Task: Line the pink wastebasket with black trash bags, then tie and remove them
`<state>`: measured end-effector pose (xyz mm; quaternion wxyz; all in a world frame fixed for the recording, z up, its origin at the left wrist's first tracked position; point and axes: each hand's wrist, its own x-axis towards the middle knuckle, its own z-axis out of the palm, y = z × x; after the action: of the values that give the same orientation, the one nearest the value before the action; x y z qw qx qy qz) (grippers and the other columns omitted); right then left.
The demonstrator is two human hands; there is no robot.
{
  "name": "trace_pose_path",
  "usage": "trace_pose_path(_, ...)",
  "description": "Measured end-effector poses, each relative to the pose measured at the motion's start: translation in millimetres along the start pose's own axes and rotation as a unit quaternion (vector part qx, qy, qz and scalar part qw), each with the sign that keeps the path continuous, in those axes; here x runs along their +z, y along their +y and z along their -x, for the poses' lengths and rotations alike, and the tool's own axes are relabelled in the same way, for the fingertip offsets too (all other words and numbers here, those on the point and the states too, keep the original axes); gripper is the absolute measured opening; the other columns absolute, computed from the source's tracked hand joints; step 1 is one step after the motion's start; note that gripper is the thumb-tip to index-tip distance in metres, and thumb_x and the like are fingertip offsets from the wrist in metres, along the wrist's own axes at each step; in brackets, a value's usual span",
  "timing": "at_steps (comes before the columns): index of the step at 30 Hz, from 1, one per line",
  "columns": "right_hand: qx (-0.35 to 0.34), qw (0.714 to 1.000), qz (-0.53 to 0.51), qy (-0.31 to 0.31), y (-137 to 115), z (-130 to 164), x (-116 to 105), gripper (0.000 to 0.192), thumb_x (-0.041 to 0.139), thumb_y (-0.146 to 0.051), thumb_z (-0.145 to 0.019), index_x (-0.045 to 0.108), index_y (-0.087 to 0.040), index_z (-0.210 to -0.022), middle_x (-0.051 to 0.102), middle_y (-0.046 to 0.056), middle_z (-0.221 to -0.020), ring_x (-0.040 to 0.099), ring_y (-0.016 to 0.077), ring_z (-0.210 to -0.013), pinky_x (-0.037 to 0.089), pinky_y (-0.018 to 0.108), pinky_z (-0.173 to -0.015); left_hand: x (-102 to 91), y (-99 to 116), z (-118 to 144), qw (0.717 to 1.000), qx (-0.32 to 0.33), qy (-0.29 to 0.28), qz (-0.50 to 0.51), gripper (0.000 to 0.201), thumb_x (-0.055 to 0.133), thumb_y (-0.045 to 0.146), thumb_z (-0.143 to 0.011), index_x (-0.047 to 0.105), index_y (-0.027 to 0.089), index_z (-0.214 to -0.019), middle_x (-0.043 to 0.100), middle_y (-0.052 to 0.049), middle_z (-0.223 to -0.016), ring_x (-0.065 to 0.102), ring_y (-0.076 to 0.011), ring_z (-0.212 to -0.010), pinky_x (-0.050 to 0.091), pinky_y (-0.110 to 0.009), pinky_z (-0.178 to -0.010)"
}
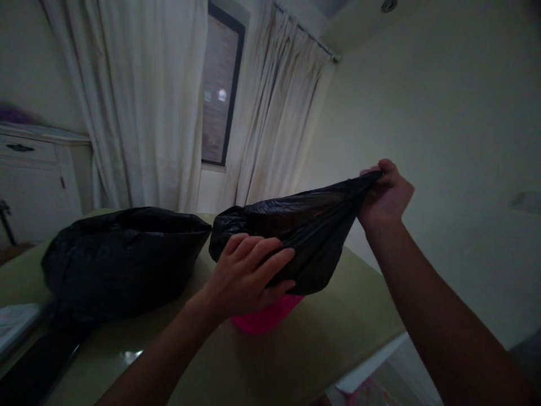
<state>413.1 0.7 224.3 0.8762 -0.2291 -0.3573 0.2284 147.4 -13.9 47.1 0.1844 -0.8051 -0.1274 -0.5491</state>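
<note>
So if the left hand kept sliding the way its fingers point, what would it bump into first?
The left hand lies flat on the black plastic bag, fingers pointing right and slightly up. Going on, it would probably just slide along that bag, toward the right hand pinching the bag's end. Depth is hard to judge.

1. Two bare forearms in view, no sleeve anywhere between the fingers and the picture's edge.
2. Left hand (247,270): no ring, no glove; wrist behind the fingers (270,265) without watch or band.
3. Right hand (386,192): likewise uncovered, wrist below the fingers plain, no jewellery.
4. Nails short, unpainted as far as the dim light shows.
</note>
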Motion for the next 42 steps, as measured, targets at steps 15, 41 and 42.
trace_pose_path(15,-0.093,0.976,0.196,-0.021,9.9,11.4,-46.8,0.018,0.057,-0.014,-0.059,0.066,-0.02,-0.074,0.057,-0.002,-0.077,0.053,0.01,-0.07,0.044,0.019,-0.062,-49.8,-31.4,-2.8,0.966,-0.242,-0.005,0.086,0.031,0.074,0.043,-0.1,0.062,0.025,-0.123,0.074,-0.002,-0.103,0.072,-0.0225,-0.087,0.057,-0.034,-0.077)
trace_pose_path(41,-0.079,0.948,0.307,0.012,19.0,-30.4,-76.7,0.016,0.063,-0.007,-0.063,0.071,-0.018,-0.072,0.066,0.0,-0.077,0.063,0.0134,-0.078,0.056,0.026,-0.072,-64.7,-46.6,5.4,0.768,-0.41,0.111,0.478,0.025,0.085,0.049,-0.086,0.079,0.025,-0.086,0.067,-0.002,-0.072,0.062,-0.0164,-0.059,0.052,-0.026,-0.05)
trace_pose_path(42,-0.082,0.944,0.319,0.018,19.2,-34.3,-79.4,0.016,0.063,-0.006,-0.063,0.071,-0.017,-0.071,0.066,0.001,-0.077,0.063,0.0135,-0.078,0.055,0.027,-0.073,-69.0,-45.1,6.2,0.786,-0.404,0.071,0.463,0.022,0.084,0.046,-0.088,0.079,0.025,-0.086,0.066,-0.002,-0.072,0.06,-0.0161,-0.059,0.05,-0.025,-0.049)
